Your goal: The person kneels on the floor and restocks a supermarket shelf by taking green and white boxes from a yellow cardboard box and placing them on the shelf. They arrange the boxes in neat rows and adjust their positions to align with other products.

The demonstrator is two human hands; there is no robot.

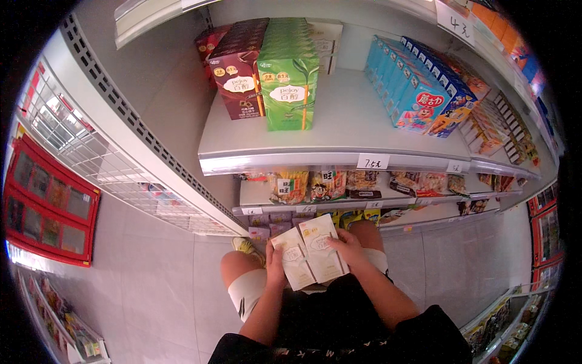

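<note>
Two cream-white Pejoy biscuit-stick boxes lie side by side above my lap, fronts up. My left hand (275,265) grips the left box (294,261) by its outer edge. Around the outer edge of the right box (323,250) is my right hand (349,249), its thumb on the front. On the shelf (341,123) before me stands a row of green Pejoy boxes (289,95), with a row of dark brown Pejoy boxes (238,86) to its left. Behind the green row, a cream-white box (329,45) stands against the back panel.
Blue snack boxes (413,100) line the shelf's right side. Bagged snacks (288,186) fill the lower shelf under a price-tag rail (291,163). A white upright with wire mesh (150,150) borders the left. Red cabinets (50,200) stand beyond it on the tiled floor (154,291).
</note>
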